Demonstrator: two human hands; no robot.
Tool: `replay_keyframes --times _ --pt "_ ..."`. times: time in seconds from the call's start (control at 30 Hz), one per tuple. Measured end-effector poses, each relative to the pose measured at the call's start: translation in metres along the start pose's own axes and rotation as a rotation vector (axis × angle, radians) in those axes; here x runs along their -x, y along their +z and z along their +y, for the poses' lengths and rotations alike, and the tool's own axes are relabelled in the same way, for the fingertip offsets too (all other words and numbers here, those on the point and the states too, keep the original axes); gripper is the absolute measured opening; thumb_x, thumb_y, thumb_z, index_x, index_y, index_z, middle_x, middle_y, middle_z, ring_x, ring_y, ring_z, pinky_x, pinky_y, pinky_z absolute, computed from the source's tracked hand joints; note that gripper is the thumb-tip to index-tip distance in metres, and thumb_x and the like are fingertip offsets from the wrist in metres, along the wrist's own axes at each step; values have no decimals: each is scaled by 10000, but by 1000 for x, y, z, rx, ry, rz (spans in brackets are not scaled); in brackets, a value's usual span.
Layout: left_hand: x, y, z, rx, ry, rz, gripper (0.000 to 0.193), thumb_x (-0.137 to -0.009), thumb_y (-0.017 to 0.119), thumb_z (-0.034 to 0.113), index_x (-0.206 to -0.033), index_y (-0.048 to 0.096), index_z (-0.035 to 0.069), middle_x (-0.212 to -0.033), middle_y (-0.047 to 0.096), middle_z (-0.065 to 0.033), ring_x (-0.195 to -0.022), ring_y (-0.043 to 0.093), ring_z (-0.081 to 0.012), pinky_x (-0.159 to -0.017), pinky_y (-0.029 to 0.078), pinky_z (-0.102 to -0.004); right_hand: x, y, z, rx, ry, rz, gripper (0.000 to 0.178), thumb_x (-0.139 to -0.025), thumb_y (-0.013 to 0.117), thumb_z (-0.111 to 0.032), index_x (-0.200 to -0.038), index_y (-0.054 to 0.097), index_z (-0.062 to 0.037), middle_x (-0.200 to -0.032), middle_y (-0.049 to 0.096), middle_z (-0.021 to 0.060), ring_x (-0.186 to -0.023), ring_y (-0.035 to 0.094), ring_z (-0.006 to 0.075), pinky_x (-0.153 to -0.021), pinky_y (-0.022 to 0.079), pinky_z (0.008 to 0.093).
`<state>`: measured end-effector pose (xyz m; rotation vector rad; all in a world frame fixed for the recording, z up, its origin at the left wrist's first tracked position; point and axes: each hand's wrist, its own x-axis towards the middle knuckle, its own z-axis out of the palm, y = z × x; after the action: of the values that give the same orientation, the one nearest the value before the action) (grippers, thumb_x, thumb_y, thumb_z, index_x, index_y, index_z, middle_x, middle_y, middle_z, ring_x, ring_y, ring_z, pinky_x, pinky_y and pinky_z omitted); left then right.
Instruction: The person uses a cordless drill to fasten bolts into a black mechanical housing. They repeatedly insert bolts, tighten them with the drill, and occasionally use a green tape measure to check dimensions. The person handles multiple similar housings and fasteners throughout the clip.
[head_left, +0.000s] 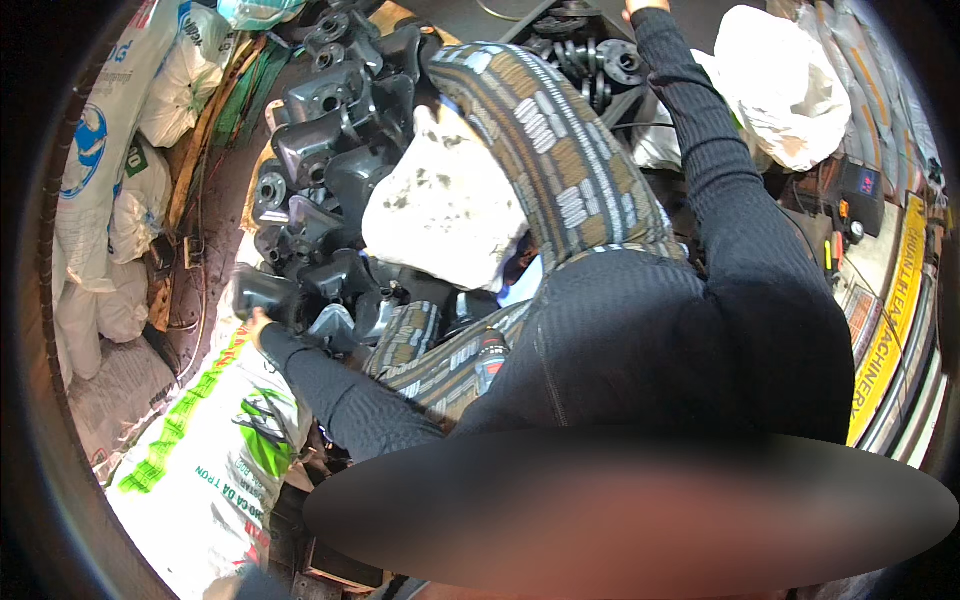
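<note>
At the left side of the pile, my left hand (pixel 258 325) is closed at the lower edge of a black molded part (pixel 265 293), which looks slightly smeared by motion. Its fingers are partly hidden. More black hollow molded parts (pixel 335 165) with round holes and flanges lie heaped in front of me. My right arm stretches far forward, and my right hand (pixel 645 8) is cut off by the upper edge, so its fingers cannot be made out. Beneath that arm, a dark bin (pixel 570 25) holds black round flanged parts (pixel 618 62). A stained white cloth (pixel 445 195) lies between my legs.
A white and green printed sack (pixel 205 465) lies at the lower left. Several white bags (pixel 190 80) line the left side. A white plastic bag (pixel 785 85) sits at the upper right. Screwdrivers (pixel 838 245) lie at the right. My patterned trouser leg (pixel 560 150) curves round the cloth.
</note>
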<state>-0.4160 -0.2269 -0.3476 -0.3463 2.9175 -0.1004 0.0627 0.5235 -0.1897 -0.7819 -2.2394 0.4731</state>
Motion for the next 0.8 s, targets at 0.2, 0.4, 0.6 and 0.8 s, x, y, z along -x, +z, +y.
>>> replay_keyframes --times 0.2,0.4,0.6,0.8 --pt "55 -136 52 625 708 -37 469 -766 662 413 -1074 622 61 -1051 607 -151 -960 579 -267 -829 452 -347 129 -14 98 376 744 -324 522 -656 713 -495 -1031 668 -135 -974 670 92 -965 616 230 -872 454 332" --pt "321 -127 129 626 1317 51 254 -742 711 257 -869 673 39 -1031 617 -159 -962 594 -287 -825 471 -358 142 -1 86 411 650 -230 340 -692 712 -399 -905 680 -136 -858 678 89 -843 644 263 -774 487 359" --pt "413 -51 172 86 1234 -18 271 -770 631 368 -877 683 124 -1105 565 -64 -945 546 -316 -810 472 -411 102 -22 72 636 544 -491 383 -693 587 -484 -911 686 -185 -931 675 67 -906 637 254 -803 477 362" --pt "407 -37 168 149 1117 85 253 -777 639 352 -898 667 132 -1101 562 -75 -964 564 -282 -793 466 -440 81 -56 -48 -75 214 -249 265 -770 685 -367 -865 695 -119 -764 680 19 -702 626 86 -679 476 245"
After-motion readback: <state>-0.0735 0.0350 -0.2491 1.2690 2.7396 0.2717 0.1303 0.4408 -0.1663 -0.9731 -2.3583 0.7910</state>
